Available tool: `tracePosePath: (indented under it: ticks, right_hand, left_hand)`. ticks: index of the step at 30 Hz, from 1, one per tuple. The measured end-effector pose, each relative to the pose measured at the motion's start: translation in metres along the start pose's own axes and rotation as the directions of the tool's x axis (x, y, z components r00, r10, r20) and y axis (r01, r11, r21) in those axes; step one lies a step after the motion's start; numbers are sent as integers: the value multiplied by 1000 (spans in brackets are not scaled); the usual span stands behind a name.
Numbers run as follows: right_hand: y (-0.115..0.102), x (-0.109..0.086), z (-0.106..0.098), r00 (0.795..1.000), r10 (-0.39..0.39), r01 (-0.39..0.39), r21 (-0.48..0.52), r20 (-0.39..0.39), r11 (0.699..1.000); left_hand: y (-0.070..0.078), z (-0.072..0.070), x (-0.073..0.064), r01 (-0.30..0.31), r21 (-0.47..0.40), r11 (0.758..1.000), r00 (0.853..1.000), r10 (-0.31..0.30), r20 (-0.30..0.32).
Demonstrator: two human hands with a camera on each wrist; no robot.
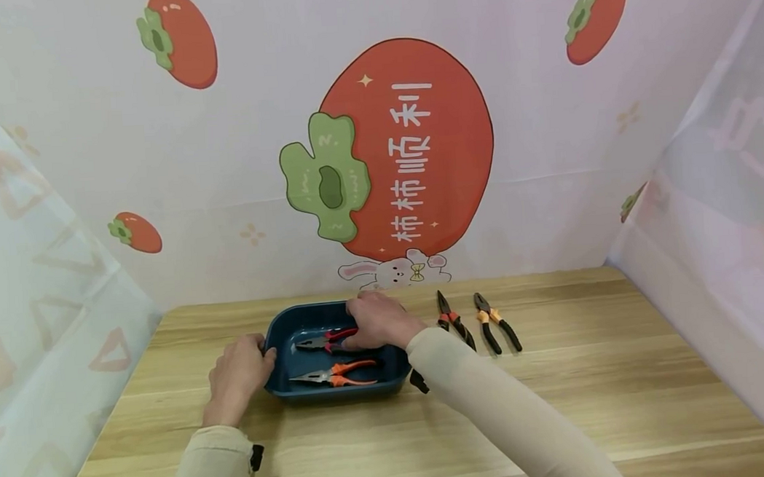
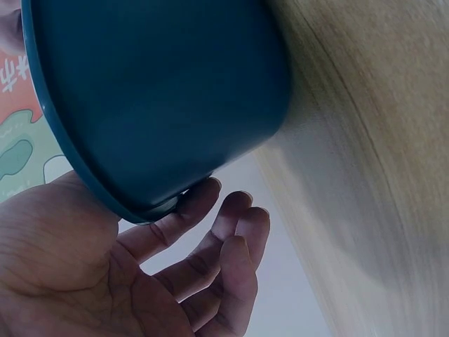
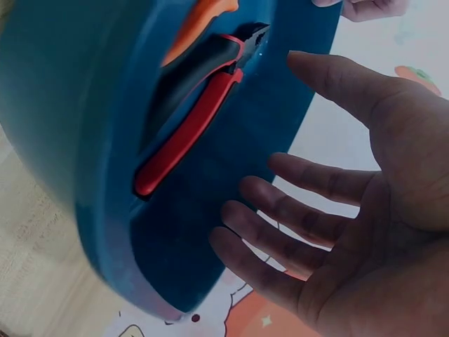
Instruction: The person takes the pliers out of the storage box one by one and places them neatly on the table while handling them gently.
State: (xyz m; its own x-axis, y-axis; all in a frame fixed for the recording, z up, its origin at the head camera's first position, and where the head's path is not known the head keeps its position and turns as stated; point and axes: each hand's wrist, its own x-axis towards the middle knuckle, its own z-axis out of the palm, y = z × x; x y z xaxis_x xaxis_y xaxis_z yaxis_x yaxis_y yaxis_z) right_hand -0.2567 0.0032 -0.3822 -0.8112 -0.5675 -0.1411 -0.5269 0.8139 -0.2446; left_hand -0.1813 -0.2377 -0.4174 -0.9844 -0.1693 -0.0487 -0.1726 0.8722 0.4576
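1. Head view: white cloth sheets point(image 1: 549, 177) enclose the rear and sides; the rear one bears red printed fruit, pale characters and a rabbit, with a faint crease across it.
2. Below them, a smooth, pale wood-grain table point(image 1: 342, 452) shows brown streaks.
3. Cream fabric sleeves point(image 1: 503, 399) cover both forearms.
4. A glossy dark-teal oblong tray point(image 1: 339, 394) with rounded corners sits left of centre, near the table's far edge.
5. The left hand point(image 1: 240, 367) pinches the tray's left rim, thumb inside, fingers outside. The right hand point(image 1: 380, 319) holds nothing, its fingers spread at the tray's far rim, toward the right corner; contact I cannot tell.
6. Inside the tray, orange-handled long-nosed metal pliers point(image 1: 333, 374) lie along the near side; red-and-black-handled pliers point(image 1: 327, 338) lie behind, partly hidden.
7. Right of the tray, near the table's far edge, lie slim red-and-black needle-nose pliers point(image 1: 449, 317) and blunter yellow-orange-and-black pliers point(image 1: 485, 307), handles splayed.
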Motion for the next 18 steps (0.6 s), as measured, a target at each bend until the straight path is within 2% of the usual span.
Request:
tracePosePath:
  ticks: [18]
  right_hand:
    - [-9,17,7,999,-10,14,-82,44,997]
  left_hand:
    - [0,0,1,7,-6,1000,1000,-7,2]
